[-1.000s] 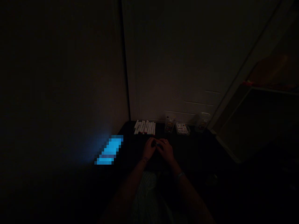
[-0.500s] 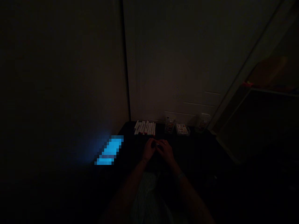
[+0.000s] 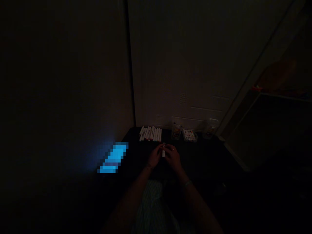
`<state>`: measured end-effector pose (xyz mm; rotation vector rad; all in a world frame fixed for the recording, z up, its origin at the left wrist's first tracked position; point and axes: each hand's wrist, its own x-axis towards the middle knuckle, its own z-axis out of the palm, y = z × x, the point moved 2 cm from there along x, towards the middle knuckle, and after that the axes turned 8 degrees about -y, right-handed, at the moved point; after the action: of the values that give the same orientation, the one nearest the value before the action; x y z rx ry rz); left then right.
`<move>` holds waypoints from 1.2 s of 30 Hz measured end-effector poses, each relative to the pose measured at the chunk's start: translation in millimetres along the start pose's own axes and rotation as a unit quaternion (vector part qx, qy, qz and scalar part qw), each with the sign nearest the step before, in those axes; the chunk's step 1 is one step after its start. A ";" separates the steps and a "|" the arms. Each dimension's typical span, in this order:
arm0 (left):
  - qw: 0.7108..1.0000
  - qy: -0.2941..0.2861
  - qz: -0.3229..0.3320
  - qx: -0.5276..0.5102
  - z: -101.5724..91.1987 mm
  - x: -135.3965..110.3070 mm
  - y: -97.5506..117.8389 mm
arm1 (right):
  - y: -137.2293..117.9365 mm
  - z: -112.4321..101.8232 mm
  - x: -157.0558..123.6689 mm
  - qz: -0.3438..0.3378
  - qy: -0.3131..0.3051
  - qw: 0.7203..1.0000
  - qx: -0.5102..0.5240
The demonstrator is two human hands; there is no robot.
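A white marker [image 3: 163,154] stands out between my two hands over the dark table, its length pointing away from me. My left hand [image 3: 155,156] closes on it from the left, fingers bent at its upper part. From the right, my right hand [image 3: 172,155] grips the same marker with curled fingers; a ring glints on one of them. Beyond my hands lies a row of white markers [image 3: 150,133], side by side, some with coloured ends. Dim light hides the fingertips in part.
Behind my hands stand a clear plastic container [image 3: 175,131], a clear case of white markers [image 3: 189,135] and another clear container [image 3: 211,128], near the wall [image 3: 170,65]. A glowing blue, pixelated screen [image 3: 113,157] is at the left. The dark table [image 3: 202,156] ends at the right beside a frame.
The marker between my hands now shows lengthwise, where before only a small pale bit showed. My hands have shifted slightly; the row and containers stay put.
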<state>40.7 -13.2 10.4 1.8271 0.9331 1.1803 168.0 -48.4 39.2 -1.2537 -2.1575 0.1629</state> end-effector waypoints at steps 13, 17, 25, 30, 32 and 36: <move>0.992 0.032 -0.023 -0.122 -5.0 6.3 0.3 | -0.2 3.6 2.0 -0.017 0.021 1.000 -0.003; 0.989 0.038 -0.041 -0.136 -4.6 5.6 -0.3 | 3.6 5.0 1.6 0.013 0.061 0.996 0.059; 0.987 0.052 -0.063 -0.137 -4.3 0.9 -1.9 | 16.8 10.3 2.1 0.085 0.120 0.975 0.168; 0.986 0.070 -0.076 -0.129 -2.3 1.5 -5.7 | 17.8 12.0 2.0 0.096 0.094 0.974 0.183; 0.986 0.072 -0.077 -0.127 -1.6 2.7 -7.3 | 17.2 12.7 1.8 0.099 0.078 0.975 0.182; 0.987 0.077 -0.072 -0.120 -3.1 5.2 -8.7 | 16.5 15.1 1.2 0.120 0.042 0.977 0.170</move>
<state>37.9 -4.2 5.7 1.4703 0.9468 1.2958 171.1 -35.6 21.2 -1.2863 -1.8069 0.5445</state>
